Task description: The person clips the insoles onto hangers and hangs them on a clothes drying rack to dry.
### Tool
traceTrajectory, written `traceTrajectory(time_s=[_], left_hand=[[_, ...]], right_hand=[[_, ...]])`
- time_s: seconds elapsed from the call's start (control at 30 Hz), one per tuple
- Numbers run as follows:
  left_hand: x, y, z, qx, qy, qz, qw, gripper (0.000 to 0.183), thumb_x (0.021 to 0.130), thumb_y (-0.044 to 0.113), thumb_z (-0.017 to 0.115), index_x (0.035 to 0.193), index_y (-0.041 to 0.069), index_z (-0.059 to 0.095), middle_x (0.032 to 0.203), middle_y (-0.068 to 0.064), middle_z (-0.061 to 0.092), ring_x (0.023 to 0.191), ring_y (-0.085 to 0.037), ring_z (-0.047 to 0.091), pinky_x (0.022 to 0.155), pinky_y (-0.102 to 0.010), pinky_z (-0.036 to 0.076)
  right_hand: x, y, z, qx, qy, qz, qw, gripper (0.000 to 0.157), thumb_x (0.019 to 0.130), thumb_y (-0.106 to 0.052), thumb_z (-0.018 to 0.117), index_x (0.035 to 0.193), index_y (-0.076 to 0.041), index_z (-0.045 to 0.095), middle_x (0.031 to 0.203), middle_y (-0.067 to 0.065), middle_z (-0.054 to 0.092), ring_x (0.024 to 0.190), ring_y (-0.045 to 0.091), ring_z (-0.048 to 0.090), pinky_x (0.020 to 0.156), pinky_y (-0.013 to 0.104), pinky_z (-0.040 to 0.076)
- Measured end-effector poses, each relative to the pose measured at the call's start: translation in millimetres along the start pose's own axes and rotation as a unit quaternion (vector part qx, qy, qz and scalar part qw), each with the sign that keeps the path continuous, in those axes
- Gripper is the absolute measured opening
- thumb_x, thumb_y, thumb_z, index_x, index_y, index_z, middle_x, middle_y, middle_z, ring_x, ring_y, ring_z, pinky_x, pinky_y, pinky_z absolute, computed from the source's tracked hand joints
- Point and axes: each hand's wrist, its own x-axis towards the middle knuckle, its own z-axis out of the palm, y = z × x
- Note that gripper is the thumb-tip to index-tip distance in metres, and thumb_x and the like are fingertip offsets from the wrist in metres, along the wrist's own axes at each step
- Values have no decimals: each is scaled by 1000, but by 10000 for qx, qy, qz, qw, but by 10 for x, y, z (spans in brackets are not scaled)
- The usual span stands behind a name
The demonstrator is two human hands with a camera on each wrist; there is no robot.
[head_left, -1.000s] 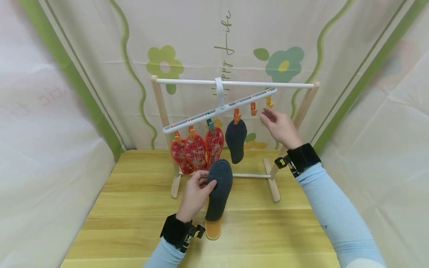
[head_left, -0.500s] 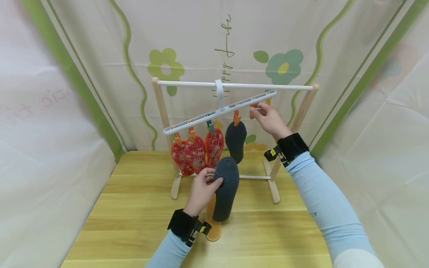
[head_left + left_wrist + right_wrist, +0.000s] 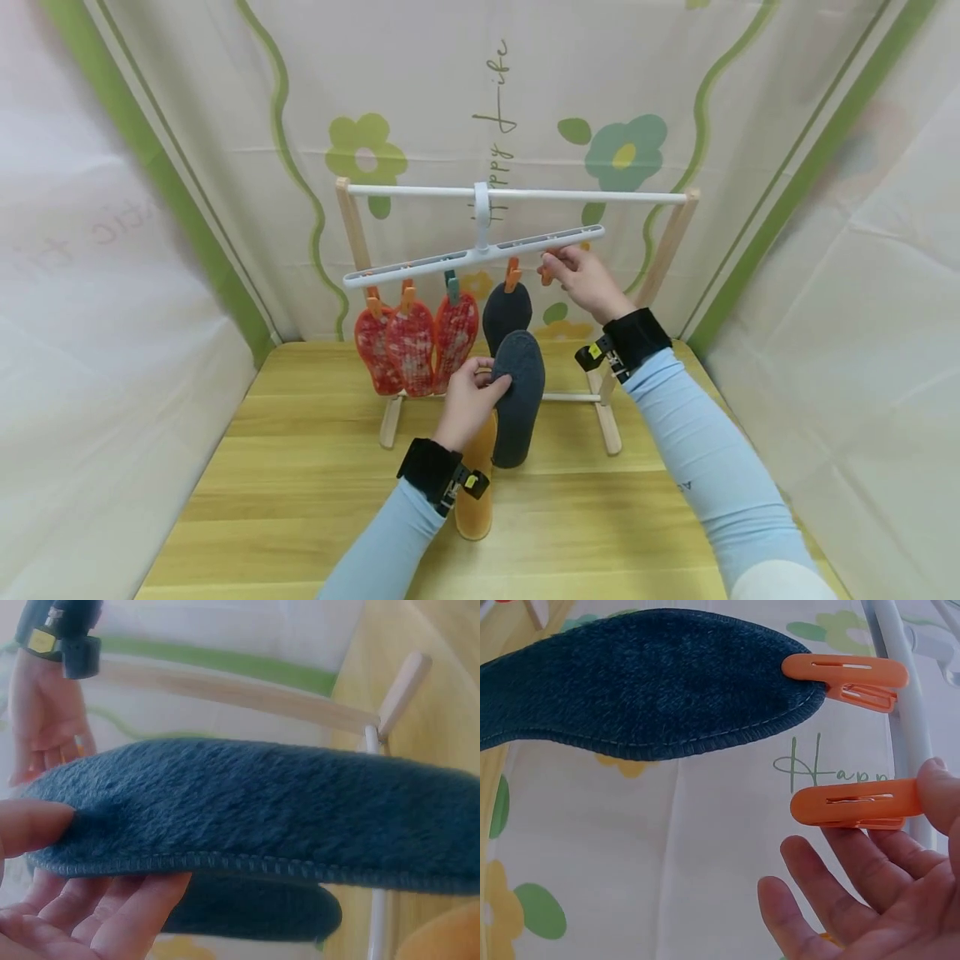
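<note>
My left hand [image 3: 467, 408] pinches a dark blue-grey fuzzy insole [image 3: 519, 400] near its upper end, thumb on the face and fingers behind. It is held in front of the hanger. My right hand [image 3: 591, 285] grips an orange clothes peg [image 3: 855, 804] on the white clip hanger [image 3: 420, 268], thumb on one side and fingertips on the other. In the right wrist view that peg's jaws have nothing between them. Beside it, a matching dark insole [image 3: 667, 682] hangs from another orange peg [image 3: 847, 671]. Several red patterned insoles [image 3: 410, 346] hang at the hanger's left.
The hanger hooks over the white bar [image 3: 412, 192] of a wooden rack [image 3: 660, 254] standing on the wood-grain table [image 3: 300, 500]. An orange-yellow insole [image 3: 474, 512] lies on the table under my left wrist. Patterned curtains [image 3: 240, 158] enclose the back and sides.
My right hand has moved left from near the yellow peg to the orange peg and grips it. The hanger's right end has dipped and swung. My left hand has carried the dark insole up and right.
</note>
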Motion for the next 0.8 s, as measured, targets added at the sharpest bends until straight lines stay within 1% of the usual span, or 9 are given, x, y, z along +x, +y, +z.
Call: traceTrajectory(time_s=[0.13,0.2,0.3,0.37,0.53,0.7,0.8], left_hand=[[100,6,53,25,58,-55,10000,27,95,18,69,116,5,57,97,-11,72,87,-21,68,72,-31,53],[144,4,76,14,104,-54,9999,25,95,17,69,115,6,58,98,-10,72,88,-19,68,72,-31,53],[205,-19,103,29,186,-21,9998,23,95,16,69,113,7,59,98,-10,71,87,-19,67,70,-30,52],[244,-38,110,37,239,12,9997,23,95,15,69,113,6,59,98,-11,71,87,-20,67,70,-30,52],[319,-73,128,-61,248,-19,9997,25,95,15,67,116,5,58,101,-12,69,91,-22,66,71,-31,52],[364,-65,164,-110,240,-39,9996,26,96,15,67,118,4,58,103,-13,68,92,-23,66,71,-33,54],[392,-55,193,-98,282,-34,9995,26,96,16,67,118,5,59,103,-12,68,93,-23,67,73,-35,55]], right_hand=[[-9,1,67,166,76,-82,9998,40,104,-36,49,124,-4,60,117,18,66,109,27,60,88,44,47],[-13,2,103,230,136,-106,9996,39,104,-36,49,121,-4,62,115,17,67,106,26,60,86,42,47],[-17,10,154,349,200,-123,9991,38,104,-36,48,120,-4,62,112,15,68,105,26,61,88,43,48],[-21,16,188,430,214,-127,9988,39,104,-36,48,122,-4,62,112,15,68,106,26,61,91,46,48],[-36,21,261,590,267,-103,9978,42,103,-37,49,123,-4,64,111,15,69,110,26,61,96,50,46],[-34,20,320,640,455,-107,9969,37,105,-33,50,118,-4,67,106,13,71,108,24,62,93,44,46],[-29,12,348,648,548,-131,9963,37,105,-33,51,115,-3,69,105,13,72,107,23,62,91,42,46]])
